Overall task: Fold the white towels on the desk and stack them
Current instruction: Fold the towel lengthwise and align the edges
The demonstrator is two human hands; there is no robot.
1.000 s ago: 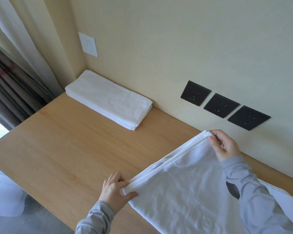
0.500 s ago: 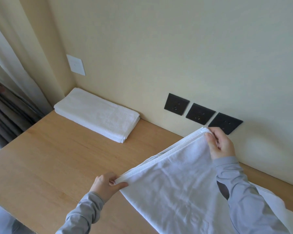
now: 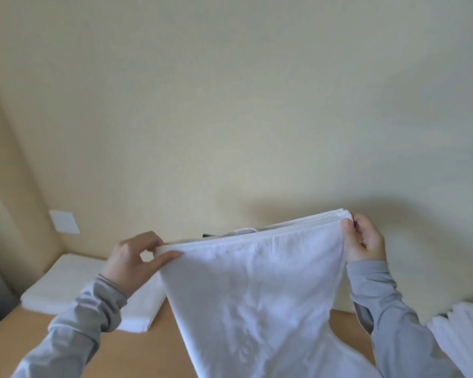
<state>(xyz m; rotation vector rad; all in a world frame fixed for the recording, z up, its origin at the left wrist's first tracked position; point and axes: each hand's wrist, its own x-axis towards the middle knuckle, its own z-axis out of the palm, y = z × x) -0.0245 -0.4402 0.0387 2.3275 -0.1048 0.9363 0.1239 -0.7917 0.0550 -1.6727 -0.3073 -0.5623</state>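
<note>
A folded towel [image 3: 66, 285] lies in the desk's [image 3: 38, 336] far-left corner against the wall; a hanging towel [image 3: 257, 296] is mid-desk, a towel pile [image 3: 464, 331] at the right edge.

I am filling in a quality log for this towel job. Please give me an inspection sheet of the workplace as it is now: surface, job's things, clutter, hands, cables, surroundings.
Surface: wooden desk, light brown.
Job's things: held towel hangs from its top edge; folded towel lies at back left by the wall; more white towels at the right edge.
Clutter: nothing seen.
Hands: left hand pinches the towel's top left corner; right hand grips its top right corner.
Cables: nothing seen.
Surroundings: cream wall; white switch plate at left.
</note>
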